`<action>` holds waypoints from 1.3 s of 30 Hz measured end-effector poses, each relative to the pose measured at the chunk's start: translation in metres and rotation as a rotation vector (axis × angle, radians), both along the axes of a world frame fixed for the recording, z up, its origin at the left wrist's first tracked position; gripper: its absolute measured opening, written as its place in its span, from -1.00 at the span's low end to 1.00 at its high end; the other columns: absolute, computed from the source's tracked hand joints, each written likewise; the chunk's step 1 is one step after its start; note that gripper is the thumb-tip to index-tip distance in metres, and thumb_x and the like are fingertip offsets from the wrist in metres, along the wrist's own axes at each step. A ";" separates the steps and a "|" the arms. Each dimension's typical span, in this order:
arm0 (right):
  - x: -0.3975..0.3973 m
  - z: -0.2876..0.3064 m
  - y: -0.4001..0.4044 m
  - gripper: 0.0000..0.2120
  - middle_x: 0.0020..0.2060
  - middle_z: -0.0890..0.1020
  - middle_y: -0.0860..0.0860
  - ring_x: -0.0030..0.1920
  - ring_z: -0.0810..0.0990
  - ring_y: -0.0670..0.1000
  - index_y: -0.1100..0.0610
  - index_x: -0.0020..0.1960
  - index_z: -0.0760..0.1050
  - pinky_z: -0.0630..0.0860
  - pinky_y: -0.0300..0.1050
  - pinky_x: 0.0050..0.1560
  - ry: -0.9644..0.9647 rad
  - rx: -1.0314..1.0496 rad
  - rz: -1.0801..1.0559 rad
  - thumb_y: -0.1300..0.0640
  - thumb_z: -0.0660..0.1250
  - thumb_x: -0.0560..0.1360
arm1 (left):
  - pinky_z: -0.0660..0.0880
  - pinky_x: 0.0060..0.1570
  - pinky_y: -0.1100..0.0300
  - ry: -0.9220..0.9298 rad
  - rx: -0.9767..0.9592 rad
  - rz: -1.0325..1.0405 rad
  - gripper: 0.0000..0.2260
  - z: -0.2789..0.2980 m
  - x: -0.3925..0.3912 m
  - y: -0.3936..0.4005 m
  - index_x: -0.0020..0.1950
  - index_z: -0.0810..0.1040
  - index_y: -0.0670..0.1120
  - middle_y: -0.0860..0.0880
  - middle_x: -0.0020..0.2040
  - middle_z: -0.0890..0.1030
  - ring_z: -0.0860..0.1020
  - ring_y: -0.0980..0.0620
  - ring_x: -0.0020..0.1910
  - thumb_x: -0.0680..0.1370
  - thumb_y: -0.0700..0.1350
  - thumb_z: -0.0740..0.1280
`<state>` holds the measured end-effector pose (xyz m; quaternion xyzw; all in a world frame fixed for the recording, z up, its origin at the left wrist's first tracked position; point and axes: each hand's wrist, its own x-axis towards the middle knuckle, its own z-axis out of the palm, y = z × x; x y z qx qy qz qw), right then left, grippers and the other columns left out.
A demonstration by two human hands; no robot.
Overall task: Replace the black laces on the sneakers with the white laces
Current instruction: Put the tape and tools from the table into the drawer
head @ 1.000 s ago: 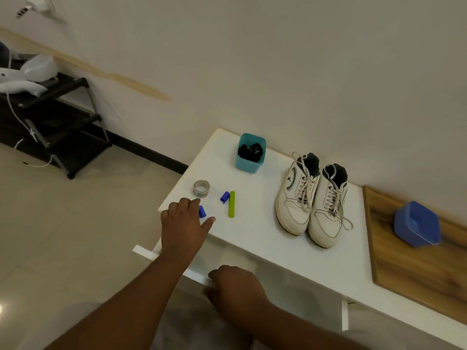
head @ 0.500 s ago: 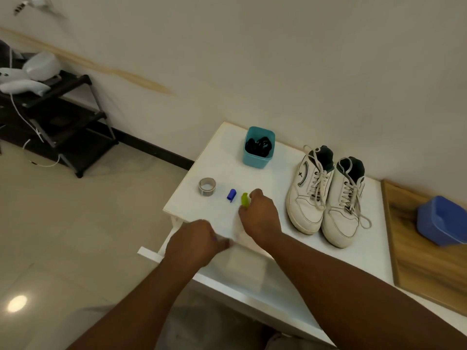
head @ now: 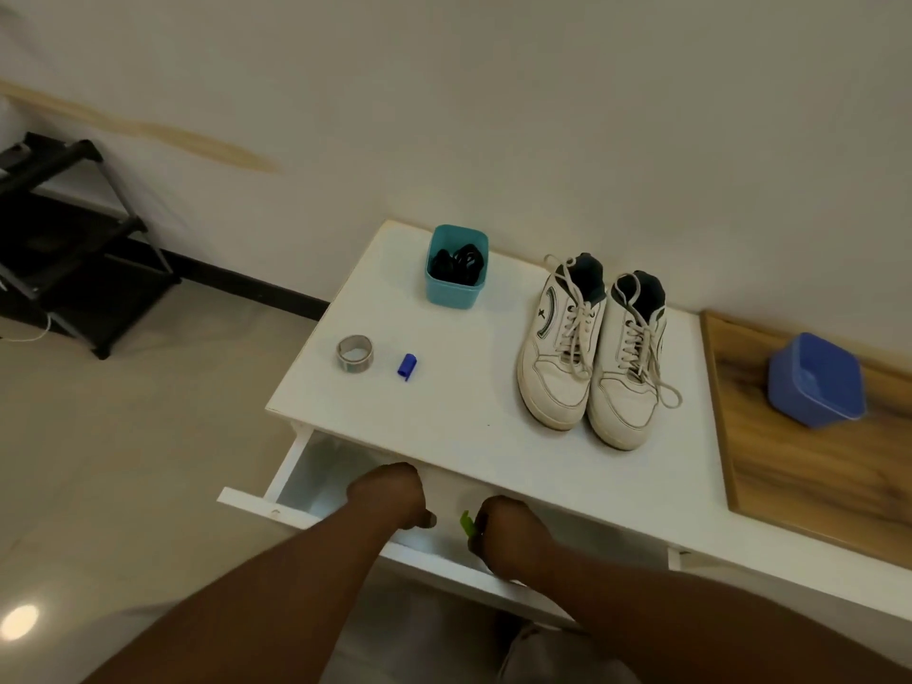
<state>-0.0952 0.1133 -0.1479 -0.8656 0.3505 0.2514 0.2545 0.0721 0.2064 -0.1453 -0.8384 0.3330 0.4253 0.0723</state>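
A pair of white sneakers (head: 592,357) stands side by side on the white table (head: 444,417), both laced with white laces. Behind them to the left, a teal box (head: 456,288) holds black laces (head: 456,264). Both my hands are low over the open drawer (head: 306,481) under the table's front edge. My left hand (head: 390,496) is curled into a fist, and whatever is in it is hidden. My right hand (head: 513,535) grips a small green stick (head: 466,523) that pokes out beside the thumb.
A roll of tape (head: 354,353) and a small blue cap (head: 407,365) lie on the table's left part. To the right, a blue container (head: 814,380) sits on a wooden board (head: 814,466). A black rack (head: 74,249) stands on the floor at far left.
My left hand took one blue piece off the table and my right hand took the green stick. Both hands then dropped to the open drawer. The view has shifted closer.
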 end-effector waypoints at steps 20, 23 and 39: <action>0.025 0.091 0.011 -0.88 -0.10 0.63 -0.11 -0.16 0.53 -0.14 -0.04 0.06 0.58 0.52 -0.20 -0.10 -0.496 -0.012 0.285 0.03 0.28 0.60 | 0.50 0.21 0.06 -0.002 0.027 -0.306 -0.72 0.069 0.005 0.018 0.26 0.56 -0.12 -0.10 0.20 0.59 0.56 -0.03 0.10 0.64 0.00 0.26; 0.060 0.105 -0.001 -0.78 0.04 0.56 -0.09 -0.12 0.54 -0.09 -0.06 0.25 0.49 0.53 -0.11 -0.10 -0.695 -0.201 0.216 -0.01 0.27 0.62 | 0.56 0.16 0.03 -0.127 -0.111 -0.155 -0.77 0.116 0.038 0.014 0.14 0.60 -0.07 -0.04 0.03 0.63 0.59 0.01 -0.02 0.57 0.03 0.38; 0.116 0.077 -0.019 -0.79 0.04 0.48 0.05 0.00 0.49 0.09 0.07 0.16 0.50 0.52 0.03 -0.02 -0.464 -0.282 0.533 0.23 0.18 0.59 | 0.55 -0.07 0.11 -0.285 -0.599 0.157 -0.62 0.094 0.086 0.018 0.21 0.47 0.02 -0.05 0.08 0.57 0.57 -0.03 -0.07 0.49 0.11 0.47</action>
